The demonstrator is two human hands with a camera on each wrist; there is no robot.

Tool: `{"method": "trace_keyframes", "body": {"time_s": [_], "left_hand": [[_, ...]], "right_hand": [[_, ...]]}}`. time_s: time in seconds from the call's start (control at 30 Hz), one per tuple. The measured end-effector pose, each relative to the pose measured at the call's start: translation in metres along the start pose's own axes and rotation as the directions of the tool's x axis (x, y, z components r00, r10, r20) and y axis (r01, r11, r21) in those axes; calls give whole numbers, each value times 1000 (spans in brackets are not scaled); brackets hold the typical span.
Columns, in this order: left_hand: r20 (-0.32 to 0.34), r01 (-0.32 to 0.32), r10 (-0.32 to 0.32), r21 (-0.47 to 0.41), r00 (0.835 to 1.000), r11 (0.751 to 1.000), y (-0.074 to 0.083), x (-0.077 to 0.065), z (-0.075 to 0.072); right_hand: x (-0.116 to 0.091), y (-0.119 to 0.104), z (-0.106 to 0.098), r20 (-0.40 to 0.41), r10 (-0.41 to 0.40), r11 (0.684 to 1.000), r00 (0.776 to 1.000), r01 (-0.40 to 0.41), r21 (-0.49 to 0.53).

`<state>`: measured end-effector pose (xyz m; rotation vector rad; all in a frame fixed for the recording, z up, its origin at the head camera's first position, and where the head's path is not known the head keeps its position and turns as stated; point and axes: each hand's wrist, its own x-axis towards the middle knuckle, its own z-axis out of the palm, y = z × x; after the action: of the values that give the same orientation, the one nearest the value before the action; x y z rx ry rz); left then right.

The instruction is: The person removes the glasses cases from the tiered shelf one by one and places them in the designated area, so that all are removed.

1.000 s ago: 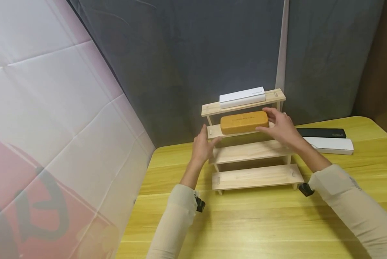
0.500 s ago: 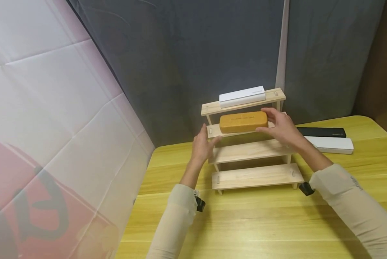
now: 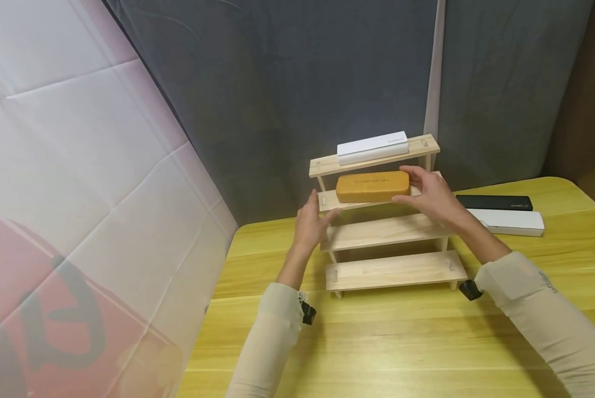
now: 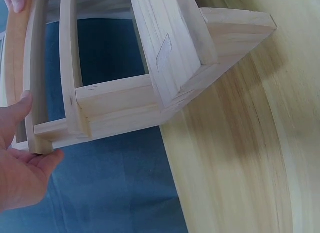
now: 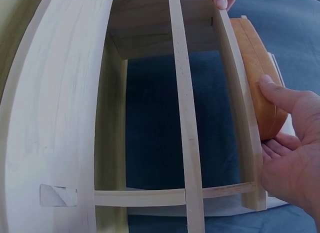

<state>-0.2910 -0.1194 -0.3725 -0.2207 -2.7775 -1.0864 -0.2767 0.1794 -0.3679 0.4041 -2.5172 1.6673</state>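
An oblong orange glasses case (image 3: 373,187) lies on the second-highest board of a four-step wooden display stand (image 3: 386,234). My right hand (image 3: 432,194) holds its right end. In the right wrist view the thumb presses the front of the orange case (image 5: 256,68), with the other fingers around its end. My left hand (image 3: 310,224) grips the left end of the same board. Seen from the left wrist, the thumb is on the board's front edge and the fingers curl at its end. A white case (image 3: 373,149) sits on the top board.
On the yellow wood-grain table (image 3: 377,342), a black case (image 3: 496,203) and another white case (image 3: 513,222) lie right of the stand, partly behind my right forearm. A grey curtain (image 3: 327,72) hangs behind; a pale printed cloth wall (image 3: 103,166) slopes along the left.
The orange case has slid slightly left along its board, together with my right fingers. My left hand stays on the board's end.
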Motion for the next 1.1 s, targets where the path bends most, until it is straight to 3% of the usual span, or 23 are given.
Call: {"method": "trace_keyframes", "body": {"time_s": [0.2, 0.53, 1.1], "left_hand": [[3, 9, -9, 0, 1000, 1000, 0, 0, 0], [2, 5, -5, -1, 1000, 1000, 0, 0, 0], [2, 5, -5, 0, 1000, 1000, 0, 0, 2]], "right_hand": [[-1, -2, 1, -25, 17, 1000, 1000, -17, 8], [-2, -3, -1, 30, 14, 1000, 999, -14, 21], [-2, 0, -3, -42, -16, 1000, 999, 16, -3]]}}
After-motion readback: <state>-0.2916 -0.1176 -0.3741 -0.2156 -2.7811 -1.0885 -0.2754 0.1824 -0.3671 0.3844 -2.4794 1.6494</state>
